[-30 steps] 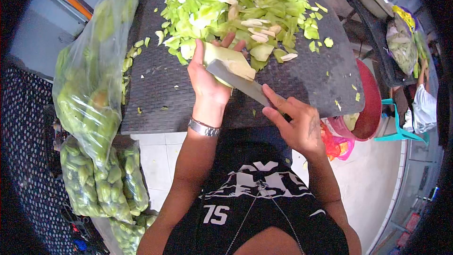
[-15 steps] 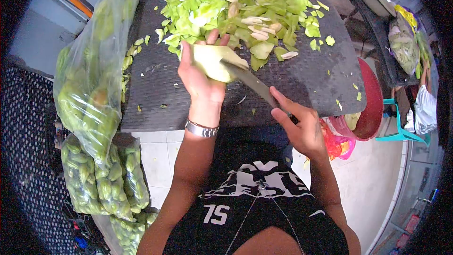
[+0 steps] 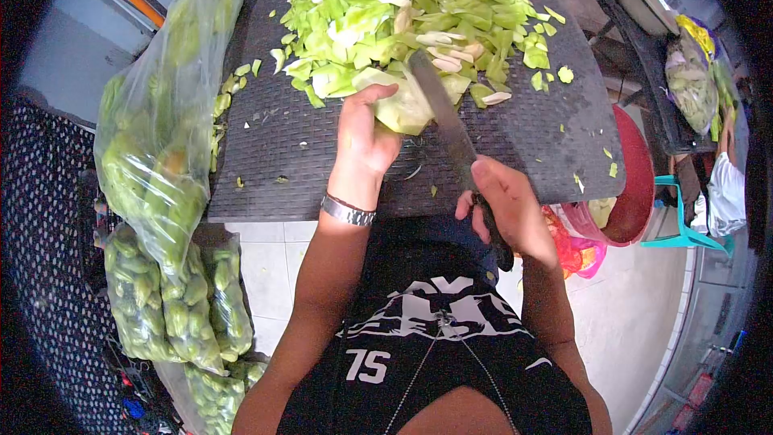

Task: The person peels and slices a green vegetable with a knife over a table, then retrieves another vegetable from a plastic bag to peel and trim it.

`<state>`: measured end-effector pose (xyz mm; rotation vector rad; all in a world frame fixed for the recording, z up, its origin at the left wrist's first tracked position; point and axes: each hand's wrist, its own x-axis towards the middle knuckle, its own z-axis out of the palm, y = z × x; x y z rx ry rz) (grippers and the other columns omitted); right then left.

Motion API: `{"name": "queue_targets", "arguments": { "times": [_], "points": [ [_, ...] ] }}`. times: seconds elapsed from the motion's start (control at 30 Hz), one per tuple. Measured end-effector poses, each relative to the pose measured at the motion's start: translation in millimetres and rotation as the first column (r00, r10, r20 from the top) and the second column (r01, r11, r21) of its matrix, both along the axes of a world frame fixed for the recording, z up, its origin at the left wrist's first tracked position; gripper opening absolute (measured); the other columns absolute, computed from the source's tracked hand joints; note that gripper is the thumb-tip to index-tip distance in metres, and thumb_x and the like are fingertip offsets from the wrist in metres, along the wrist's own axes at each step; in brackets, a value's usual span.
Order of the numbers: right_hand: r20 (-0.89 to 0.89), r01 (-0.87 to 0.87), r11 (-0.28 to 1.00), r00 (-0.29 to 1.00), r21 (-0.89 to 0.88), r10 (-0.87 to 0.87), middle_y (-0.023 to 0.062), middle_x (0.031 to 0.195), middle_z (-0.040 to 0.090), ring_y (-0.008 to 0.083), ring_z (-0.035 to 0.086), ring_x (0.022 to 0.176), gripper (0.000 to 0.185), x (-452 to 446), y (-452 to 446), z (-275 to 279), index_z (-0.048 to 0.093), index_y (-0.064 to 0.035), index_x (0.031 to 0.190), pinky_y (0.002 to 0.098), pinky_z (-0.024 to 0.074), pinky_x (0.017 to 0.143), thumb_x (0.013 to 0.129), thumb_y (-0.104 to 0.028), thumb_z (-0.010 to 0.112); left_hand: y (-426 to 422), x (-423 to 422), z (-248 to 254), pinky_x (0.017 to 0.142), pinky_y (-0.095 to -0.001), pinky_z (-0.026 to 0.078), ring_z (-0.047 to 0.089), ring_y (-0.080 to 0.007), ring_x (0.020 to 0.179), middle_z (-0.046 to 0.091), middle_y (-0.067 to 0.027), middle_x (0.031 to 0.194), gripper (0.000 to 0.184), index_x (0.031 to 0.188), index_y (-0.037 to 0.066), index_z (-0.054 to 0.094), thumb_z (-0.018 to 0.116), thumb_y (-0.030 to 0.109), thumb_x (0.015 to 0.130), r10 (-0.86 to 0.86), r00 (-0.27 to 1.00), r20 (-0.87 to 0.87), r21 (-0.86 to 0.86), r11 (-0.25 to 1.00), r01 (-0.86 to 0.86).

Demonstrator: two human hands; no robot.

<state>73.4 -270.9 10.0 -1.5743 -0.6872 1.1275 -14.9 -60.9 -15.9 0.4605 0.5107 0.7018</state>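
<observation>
My left hand (image 3: pixel 369 130), with a metal watch at the wrist, holds a pale green peeled vegetable piece (image 3: pixel 400 109) at the near edge of the heap; its fingers are mostly hidden beneath it. My right hand (image 3: pixel 509 205) is closed round the dark handle of a knife (image 3: pixel 444 109). The blade points up and left, its flat beside the right side of the piece. Just beyond lies a large heap of green vegetable slices (image 3: pixel 459 12) on the dark woven tabletop (image 3: pixel 298 169).
Clear bags of whole green vegetables stand at the left, one tall bag (image 3: pixel 165 137) against the table. A red tub (image 3: pixel 632 185) is at the right, near a teal stool (image 3: pixel 683 225). Another person's arm (image 3: pixel 729 135) shows at the far right.
The knife has turned more upright and its tip has swung up towards the heap. My left hand has shifted right with the piece, and my right hand has rotated round the handle.
</observation>
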Motion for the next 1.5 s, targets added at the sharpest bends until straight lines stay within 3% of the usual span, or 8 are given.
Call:
{"name": "queue_targets", "arguments": {
  "times": [0.37, 0.57, 0.87, 1.07, 1.17, 1.27, 1.37, 1.5],
  "points": [
    [0.141, 0.043, 0.999, 0.989, -0.032, -0.038, 0.0047, 0.07, 0.062, 0.01, 0.055, 0.046, 0.037, 3, 2, 5, 0.054, -0.0072, 0.138, 0.0268, 0.0456, 0.044, 0.106, -0.026, 0.053, 10, -12, -24, 0.1, -0.048, 0.052, 0.066, -0.0351, 0.11, 0.066, -0.0189, 0.12, 0.041, 0.132, -0.003, 0.054, 0.057, 0.012, 0.094, -0.201, 0.972, 0.121, 0.107, 0.976, 0.188],
    [0.273, -0.004, 1.0, 0.962, -0.013, 0.008, 0.0069, 0.069, 0.063, 0.009, 0.056, 0.048, 0.051, -23, 0, 28, 0.043, -0.0099, 0.152, 0.026, 0.0457, 0.045, 0.103, -0.012, 0.054, -8, -9, 13, 0.101, -0.0467, 0.05, 0.066, -0.027, 0.111, 0.068, -0.0079, 0.123, 0.041, 0.133, 0.008, 0.058, 0.048, 0.036, 0.105, -0.007, 0.987, 0.16, 0.0, 1.0, 0.007],
    [0.494, 0.003, 0.999, 0.869, 0.054, -0.029, 0.0171, 0.074, 0.069, 0.024, 0.072, 0.064, 0.057, -25, 1, 8, 0.037, -0.0141, 0.156, 0.0381, 0.0571, 0.064, 0.102, -0.013, 0.055, -18, -6, 25, 0.102, -0.045, 0.049, 0.065, -0.026, 0.113, 0.067, -0.0078, 0.125, 0.044, 0.136, 0.008, 0.057, 0.05, 0.039, 0.105, 0.024, 0.999, 0.049, 0.07, 0.997, -0.028],
    [0.494, 0.036, 0.999, 0.869, -0.005, -0.029, 0.0154, 0.074, 0.07, 0.0239, 0.072, 0.064, 0.057, -26, 2, 11, 0.037, -0.016, 0.156, 0.0379, 0.0568, 0.063, 0.102, -0.014, 0.056, -19, -8, 27, 0.101, -0.045, 0.05, 0.065, -0.026, 0.112, 0.066, -0.009, 0.125, 0.045, 0.137, 0.008, 0.056, 0.049, 0.04, 0.106, 0.033, 0.999, 0.031, 0.139, 0.99, -0.037],
    [0.504, 0.077, 0.992, 0.856, 0.096, -0.115, 0.0049, 0.067, 0.064, 0.0079, 0.058, 0.054, 0.057, -30, 3, 6, 0.04, -0.0173, 0.156, 0.0273, 0.0494, 0.052, 0.101, -0.009, 0.055, -21, -9, 32, 0.1, -0.0455, 0.05, 0.065, -0.0263, 0.111, 0.066, -0.009, 0.124, 0.045, 0.137, 0.008, 0.055, 0.049, 0.039, 0.106, 0.034, 0.999, 0.036, 0.145, 0.989, -0.039],
    [0.501, 0.061, 0.997, 0.862, 0.053, -0.079, 0.0048, 0.067, 0.064, 0.0077, 0.058, 0.053, 0.057, -28, 1, 6, 0.041, -0.016, 0.156, 0.0272, 0.0494, 0.052, 0.101, -0.009, 0.055, -18, -9, 28, 0.101, -0.0447, 0.05, 0.064, -0.0265, 0.116, 0.064, -0.0121, 0.128, 0.05, 0.138, 0.004, 0.052, 0.048, 0.043, 0.106, 0.011, 0.998, 0.056, 0.152, 0.988, -0.019],
    [0.486, 0.004, 0.999, 0.873, -0.054, 0.023, 0.0131, 0.071, 0.069, 0.0234, 0.071, 0.063, 0.057, -31, -5, 12, 0.038, -0.0152, 0.156, 0.0372, 0.0568, 0.063, 0.101, -0.012, 0.055, -10, -9, 22, 0.101, -0.0444, 0.051, 0.064, -0.0264, 0.115, 0.064, -0.0115, 0.128, 0.049, 0.137, 0.005, 0.052, 0.049, 0.043, 0.106, 0.016, 0.999, 0.045, 0.117, 0.993, -0.021],
    [0.418, 0.006, 1.0, 0.909, 0.015, -0.012, 0.0105, 0.07, 0.066, 0.0167, 0.065, 0.058, 0.056, -33, -8, -1, 0.039, -0.0132, 0.155, 0.0325, 0.053, 0.056, 0.102, -0.012, 0.055, -7, -7, 25, 0.1, -0.0448, 0.051, 0.064, -0.0258, 0.114, 0.065, -0.0109, 0.126, 0.048, 0.136, 0.006, 0.054, 0.048, 0.043, 0.106, 0.035, 0.999, 0.032, 0.083, 0.996, -0.037]
  ]
}}
